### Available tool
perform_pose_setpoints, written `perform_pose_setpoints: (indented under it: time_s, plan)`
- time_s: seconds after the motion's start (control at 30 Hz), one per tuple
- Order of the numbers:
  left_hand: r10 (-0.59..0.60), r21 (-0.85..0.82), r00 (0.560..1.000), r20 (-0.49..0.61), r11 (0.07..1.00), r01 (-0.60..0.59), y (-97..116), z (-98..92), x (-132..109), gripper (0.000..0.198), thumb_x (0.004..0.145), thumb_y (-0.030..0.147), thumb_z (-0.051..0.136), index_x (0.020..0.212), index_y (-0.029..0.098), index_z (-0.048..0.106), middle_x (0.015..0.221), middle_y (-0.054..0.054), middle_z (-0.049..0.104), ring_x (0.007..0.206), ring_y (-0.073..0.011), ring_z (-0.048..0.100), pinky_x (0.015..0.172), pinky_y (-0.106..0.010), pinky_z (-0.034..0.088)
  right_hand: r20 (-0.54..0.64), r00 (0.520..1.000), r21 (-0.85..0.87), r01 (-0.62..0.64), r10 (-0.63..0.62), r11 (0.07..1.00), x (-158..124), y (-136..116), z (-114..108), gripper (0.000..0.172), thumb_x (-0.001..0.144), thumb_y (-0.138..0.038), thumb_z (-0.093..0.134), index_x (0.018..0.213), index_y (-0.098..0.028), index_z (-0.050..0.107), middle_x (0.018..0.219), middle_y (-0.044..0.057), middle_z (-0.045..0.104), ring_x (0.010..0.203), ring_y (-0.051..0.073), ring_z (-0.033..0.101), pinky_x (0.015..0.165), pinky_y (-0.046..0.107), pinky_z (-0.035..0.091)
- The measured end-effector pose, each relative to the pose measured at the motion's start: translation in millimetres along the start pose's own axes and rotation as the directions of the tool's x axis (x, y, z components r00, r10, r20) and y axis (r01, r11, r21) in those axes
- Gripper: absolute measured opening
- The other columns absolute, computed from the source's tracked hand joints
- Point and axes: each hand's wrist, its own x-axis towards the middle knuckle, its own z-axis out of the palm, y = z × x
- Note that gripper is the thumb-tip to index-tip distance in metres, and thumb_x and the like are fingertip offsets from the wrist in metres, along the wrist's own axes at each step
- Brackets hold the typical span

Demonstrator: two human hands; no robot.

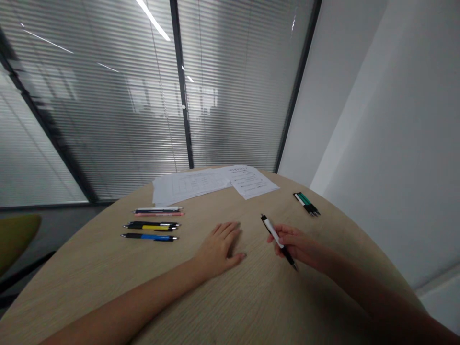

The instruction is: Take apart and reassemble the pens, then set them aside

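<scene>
Two bare forearms reach in from the bottom corners of the frame, the left forearm (118, 311) and the right forearm (381, 299), across a round wood-grain table (89, 278). Just right of centre, the right hand (296, 247) is closed on a white-and-black pen (273, 234), with the thumb and fingers pinching the barrel and the pen tilted on a diagonal, tip toward the lower right. Whether this hand touches the tabletop cannot be told. The left hand (221, 247) is open and empty, lying palm down at the centre of the frame with its fingers spread, not touching any pen. Left of it, parallel rows hold a white pen (157, 209) just above a pink pen (160, 214), then a black-and-yellow pen (153, 225) and a black-and-blue pen (149, 236). Toward the right, a small cluster of green-and-white pens (306, 203) lies apart. As things lie, the pens form two groups, with only the one in the right hand off the table. Printed papers (215, 184) lie along the far edge, before a glass partition with slatted blinds (108, 110).
</scene>
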Motion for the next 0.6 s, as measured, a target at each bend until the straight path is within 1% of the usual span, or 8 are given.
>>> perform_pose_setpoints:
  time_s: [0.07, 0.17, 0.27, 0.33, 0.4, 0.47, 0.53, 0.6]
  plan:
    - [0.0, 0.001, 0.997, 0.078, 1.0, 0.0, -2.2, 2.4, -0.6, 0.057, 0.074, 0.044, 0.049, 0.12, 0.011, 0.04, 0.129, -0.017, 0.038, 0.118, -0.0262, 0.034, 0.095, -0.047, 0.027, -0.016, 0.999, 0.084, 0.046, -0.045, 0.995, 1.7, -1.9, -1.8, 0.027, 0.055, -0.017, 0.056, 0.08, -0.018, 0.046, 0.071, -0.002, 0.054, 0.054, 0.008, 0.05, 0.055, 0.023, 0.04]
    - [-0.005, 0.011, 0.991, 0.134, 1.0, 0.004, -3.9, 5.9, -1.9, 0.062, 0.076, 0.046, 0.045, 0.124, 0.009, 0.036, 0.131, -0.019, 0.032, 0.121, -0.0259, 0.03, 0.095, -0.045, 0.026, -0.017, 0.996, 0.118, 0.094, -0.093, 0.989, 1.5, -3.5, -5.4, 0.033, 0.052, -0.015, 0.051, 0.083, -0.02, 0.042, 0.061, -0.005, 0.049, 0.049, 0.008, 0.046, 0.049, 0.022, 0.036]
    - [-0.003, 0.021, 0.991, 0.136, 1.0, 0.0, -4.3, 7.8, -2.4, 0.061, 0.078, 0.048, 0.041, 0.125, 0.009, 0.034, 0.131, -0.019, 0.031, 0.121, -0.0257, 0.03, 0.095, -0.044, 0.027, -0.009, 0.991, 0.1, 0.134, -0.134, 0.986, -2.3, -7.4, -6.9, 0.032, 0.056, -0.018, 0.045, 0.087, -0.022, 0.039, 0.055, -0.008, 0.042, 0.037, 0.006, 0.034, 0.036, 0.019, 0.025]
    - [-0.007, 0.026, 0.99, 0.141, 1.0, 0.004, -3.6, 7.1, -2.1, 0.061, 0.078, 0.047, 0.04, 0.125, 0.008, 0.034, 0.131, -0.02, 0.031, 0.121, -0.0261, 0.03, 0.095, -0.044, 0.027, -0.013, 0.991, 0.095, 0.132, -0.132, 0.987, -5.5, -11.4, -6.3, 0.03, 0.061, -0.022, 0.043, 0.091, -0.023, 0.038, 0.052, -0.009, 0.036, 0.033, 0.006, 0.025, 0.032, 0.019, 0.017]
    - [-0.014, 0.031, 0.987, 0.158, 0.999, 0.01, -2.3, 5.1, -1.5, 0.06, 0.079, 0.046, 0.041, 0.124, 0.007, 0.035, 0.131, -0.02, 0.032, 0.121, -0.0263, 0.03, 0.095, -0.044, 0.027, -0.027, 0.993, 0.102, 0.121, -0.119, 0.987, -7.7, -15.1, -5.0, 0.029, 0.066, -0.027, 0.041, 0.094, -0.024, 0.037, 0.051, -0.009, 0.033, 0.031, 0.006, 0.02, 0.031, 0.019, 0.013]
    - [-0.02, 0.036, 0.985, 0.173, 0.999, 0.014, -1.0, 3.1, -0.9, 0.06, 0.079, 0.046, 0.04, 0.124, 0.007, 0.035, 0.131, -0.02, 0.032, 0.121, -0.0265, 0.03, 0.095, -0.044, 0.027, -0.053, 0.99, 0.115, 0.132, -0.127, 0.984, -8.1, -17.2, -4.2, 0.028, 0.068, -0.028, 0.04, 0.097, -0.025, 0.037, 0.051, -0.009, 0.032, 0.031, 0.006, 0.021, 0.031, 0.019, 0.014]
    - [-0.025, 0.044, 0.984, 0.177, 0.999, 0.017, -0.2, 1.9, -0.5, 0.06, 0.079, 0.046, 0.04, 0.124, 0.007, 0.036, 0.131, -0.02, 0.032, 0.12, -0.0265, 0.03, 0.095, -0.044, 0.028, -0.097, 0.983, 0.132, 0.167, -0.155, 0.977, -6.7, -17.4, -4.3, 0.028, 0.067, -0.025, 0.04, 0.095, -0.024, 0.039, 0.055, -0.007, 0.037, 0.035, 0.007, 0.028, 0.034, 0.02, 0.02]
    - [-0.023, 0.045, 0.985, 0.174, 0.999, 0.016, -0.1, 1.5, -0.3, 0.059, 0.079, 0.046, 0.04, 0.123, 0.008, 0.036, 0.131, -0.019, 0.033, 0.12, -0.0262, 0.031, 0.094, -0.044, 0.028, -0.134, 0.976, 0.144, 0.194, -0.175, 0.971, -5.0, -16.6, -5.3, 0.026, 0.062, -0.021, 0.04, 0.088, -0.022, 0.041, 0.06, -0.004, 0.041, 0.04, 0.008, 0.034, 0.038, 0.021, 0.026]
